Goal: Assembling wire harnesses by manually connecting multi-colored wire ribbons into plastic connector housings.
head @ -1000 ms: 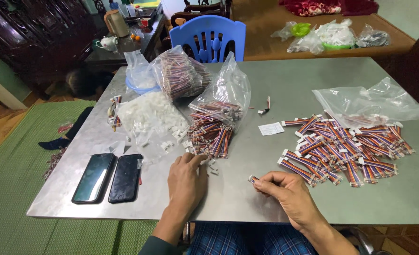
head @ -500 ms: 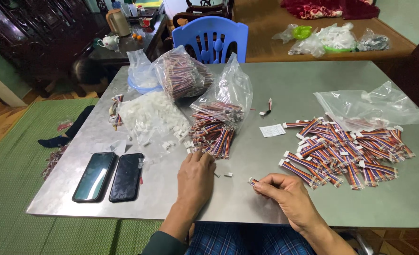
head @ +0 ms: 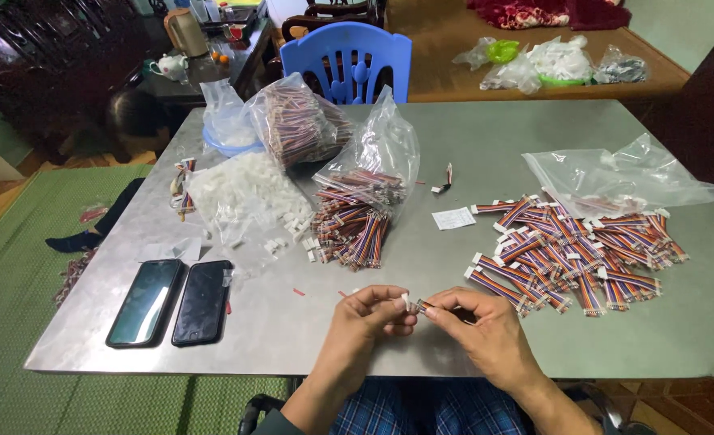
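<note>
Both hands meet over the near edge of the grey bench (head: 453, 145). The left hand (head: 365, 318) is curled, thumb and forefinger pinched on a small white connector (head: 406, 302). The right hand (head: 486, 326) is likewise closed at the fingertips, gripping the end of a short multicoloured ribbon cable (head: 426, 307), whose tip sits right against the connector, between the two hands.

Beyond the right hand and off to its outer side lies a wide scatter of finished ribbon cables (head: 574, 254), and past that a flat, clear plastic bag (head: 622, 173). A small paper slip (head: 453, 218) lies just ahead of the hands.

Ahead of the left hand, an open bag spills loose cables (head: 357, 217) onto the bench; next to it, further to that hand's outer side, sits a heap of white connectors (head: 244, 197) in clear plastic. Behind these stands another bag stuffed with cables (head: 300, 121). Two dark phones (head: 171, 302) lie side by side, well out to the left hand's outer side, near the bench edge. A blue plastic chair (head: 345, 60) stands at the far side.
</note>
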